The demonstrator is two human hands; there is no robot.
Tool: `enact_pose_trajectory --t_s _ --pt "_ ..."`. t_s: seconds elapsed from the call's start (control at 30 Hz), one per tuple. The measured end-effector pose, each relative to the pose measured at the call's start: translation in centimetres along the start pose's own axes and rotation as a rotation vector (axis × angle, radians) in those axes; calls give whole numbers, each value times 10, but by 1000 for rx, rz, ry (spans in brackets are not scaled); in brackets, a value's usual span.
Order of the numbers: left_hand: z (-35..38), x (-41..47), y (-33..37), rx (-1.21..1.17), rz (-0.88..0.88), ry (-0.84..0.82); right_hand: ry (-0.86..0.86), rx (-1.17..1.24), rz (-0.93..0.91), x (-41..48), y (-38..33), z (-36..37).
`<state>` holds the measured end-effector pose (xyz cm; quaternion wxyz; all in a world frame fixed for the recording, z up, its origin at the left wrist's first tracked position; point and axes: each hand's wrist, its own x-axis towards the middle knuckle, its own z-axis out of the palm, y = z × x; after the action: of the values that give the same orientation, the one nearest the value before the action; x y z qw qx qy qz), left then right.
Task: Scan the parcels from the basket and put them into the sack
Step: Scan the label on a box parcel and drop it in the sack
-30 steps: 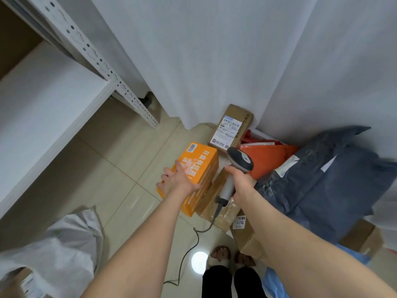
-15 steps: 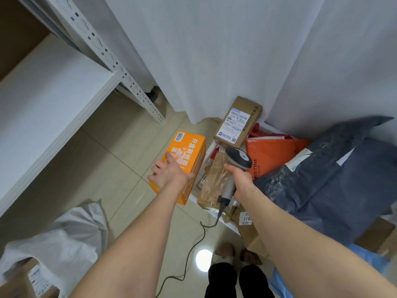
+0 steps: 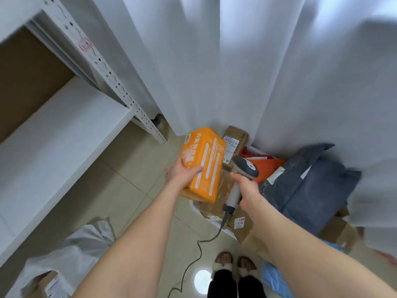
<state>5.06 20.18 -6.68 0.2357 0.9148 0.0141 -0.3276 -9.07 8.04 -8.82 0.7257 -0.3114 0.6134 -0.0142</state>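
Beige tile floor [image 3: 129,186] underfoot, white curtain [image 3: 214,72] behind, white shelf rack [image 3: 53,147] off to the left. Gripped the orange box [image 3: 206,160] with the left hand [image 3: 182,175], thumb laid over its face. Held it tilted just above the left rim of the basket [image 3: 211,221], right beside the scanner [image 3: 245,166]. Wrapped the right hand [image 3: 247,190] tight round the scanner's grey handle. Counted in the basket a brown labelled carton [image 3: 235,143] at the back, an orange mailer [image 3: 268,168], grey-blue mailers [image 3: 311,190] heaped on the right and a tagged brown parcel [image 3: 240,224] in front. Spotted the white sack [image 3: 81,250] slumped at lower left, well apart, holding one labelled cardboard box [image 3: 49,284].
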Motion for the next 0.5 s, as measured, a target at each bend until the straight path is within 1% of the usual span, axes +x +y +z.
enact_pose_trajectory --t_s 0.07,0.13,0.27,0.37,0.43,0.5 --pt "-18 -19 18 -268 40 -129 13 33 -14 -26 -19 -2" --pt "-37 -39 35 -419 36 -235 0 86 -32 -52 -39 -3" --pt "-74 -72 60 -588 -34 -457 -65 129 -64 -97 -72 -10" --pt "-96 -94 71 -751 -86 -580 -124 111 -95 -131 -90 -14" --pt "-109 -112 77 -792 -98 -633 -160 105 -113 -152 -98 -17" --pt "-118 -129 81 -779 -75 -616 -181 131 -148 -171 -103 -20"
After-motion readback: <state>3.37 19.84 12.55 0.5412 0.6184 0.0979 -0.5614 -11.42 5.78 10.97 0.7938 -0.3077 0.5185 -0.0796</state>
